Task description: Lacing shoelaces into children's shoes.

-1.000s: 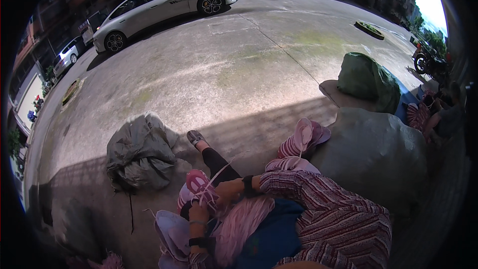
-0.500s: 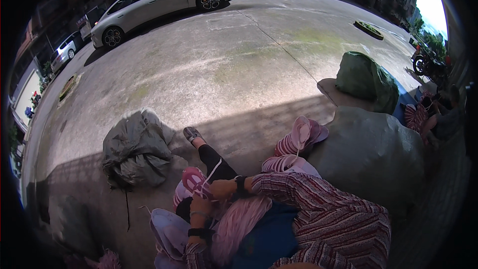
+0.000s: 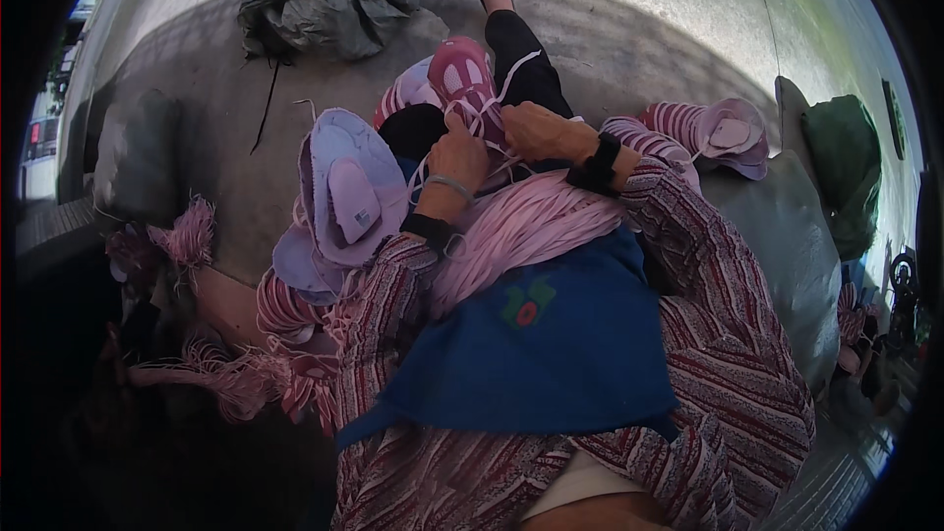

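Closest to me, the blue apron [image 3: 551,344] covers the lap, and a loose heap of pale pink laces [image 3: 536,221] spills over its upper edge. At the left forearm sits a stack of lilac shoe uppers [image 3: 339,187], near enough, I'd say, that a swinging elbow could topple it. Now the hands: left hand [image 3: 457,159], fingers closed on the pink shoe [image 3: 464,67] around its laced front; right hand [image 3: 541,133], fingers curled at its side, but what they pinch is hidden from here. The shoe lies just past the heap, between the hands, toe pointing away. A white lace [image 3: 521,71] pokes up free beside it: tug unevenly and it could slip out or snag the loose strands. Farther off, a grey sack [image 3: 329,5] slumps on the ground, well apart from the hands.
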`<state>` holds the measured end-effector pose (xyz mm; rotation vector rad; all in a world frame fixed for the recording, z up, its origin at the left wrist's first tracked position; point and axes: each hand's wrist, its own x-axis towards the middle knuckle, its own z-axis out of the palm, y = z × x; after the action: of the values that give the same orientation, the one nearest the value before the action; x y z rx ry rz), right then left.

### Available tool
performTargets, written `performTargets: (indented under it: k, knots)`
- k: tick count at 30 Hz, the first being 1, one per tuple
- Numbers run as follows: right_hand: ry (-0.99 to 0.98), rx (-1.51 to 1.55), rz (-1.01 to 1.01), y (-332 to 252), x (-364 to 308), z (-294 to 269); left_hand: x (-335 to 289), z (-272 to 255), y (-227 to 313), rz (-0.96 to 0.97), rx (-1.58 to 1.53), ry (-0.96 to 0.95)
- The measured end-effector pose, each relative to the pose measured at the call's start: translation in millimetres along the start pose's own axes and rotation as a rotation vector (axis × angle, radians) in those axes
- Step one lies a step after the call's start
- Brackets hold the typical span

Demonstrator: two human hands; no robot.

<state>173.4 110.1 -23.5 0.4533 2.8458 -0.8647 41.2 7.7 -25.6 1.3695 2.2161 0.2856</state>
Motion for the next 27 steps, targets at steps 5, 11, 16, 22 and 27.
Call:
performTargets:
  k: [5,11,16,22,27]
  knots:
    - [-0.11,0.223,0.187,-6,-2,-17,-8,-25,-20,0.024,-0.228,0.035]
    - [0.013,0.447,0.309,-11,-15,-90,-42,-115,-68,-0.038,-0.961,0.17]
    - [-0.305,0.931,0.198,-41,-5,-88,-86,-129,-58,0.05,-1.126,0.072]
    - [-0.281,1.341,0.092,-87,16,-27,-101,-70,-15,0.427,-0.672,-0.064]
    - [-0.138,1.679,0.189,-79,15,-37,-106,-63,-26,0.371,-0.574,-0.204]
